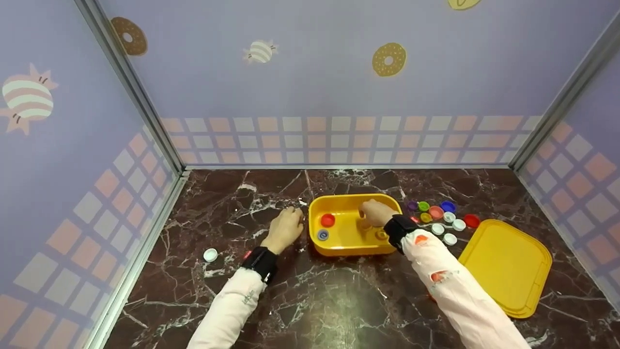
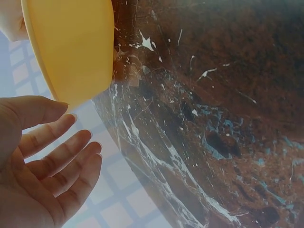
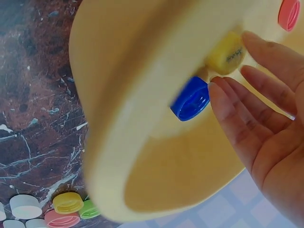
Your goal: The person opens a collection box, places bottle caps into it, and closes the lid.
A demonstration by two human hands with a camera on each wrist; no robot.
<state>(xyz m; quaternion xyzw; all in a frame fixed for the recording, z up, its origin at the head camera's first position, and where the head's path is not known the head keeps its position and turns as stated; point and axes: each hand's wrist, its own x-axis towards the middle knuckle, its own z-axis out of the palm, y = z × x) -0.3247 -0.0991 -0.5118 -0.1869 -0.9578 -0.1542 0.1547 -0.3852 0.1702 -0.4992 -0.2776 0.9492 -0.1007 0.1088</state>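
Observation:
A yellow plastic box (image 1: pixel 353 251) stands on the dark marbled table, with a red cap (image 1: pixel 327 220) and a grey-blue cap (image 1: pixel 323 235) at its left end. My right hand (image 1: pixel 377 212) reaches down inside its right half. In the right wrist view, the thumb and fingers are spread loosely by a yellow cap (image 3: pixel 227 53); whether they touch it I cannot tell. A blue cap (image 3: pixel 191 99) lies near the fingertips. My left hand (image 1: pixel 285 229) is just left of the box, its fingers relaxed and holding nothing, the thumb near the box wall.
Right of the box is a group of loose caps, among them a purple cap (image 1: pixel 412 206), a pink cap (image 1: pixel 436 212) and several white ones. The yellow lid (image 1: pixel 508 266) lies flat beyond them. A lone white cap (image 1: pixel 210 255) is at the left. Patterned walls (image 1: pixel 310 87) enclose the table.

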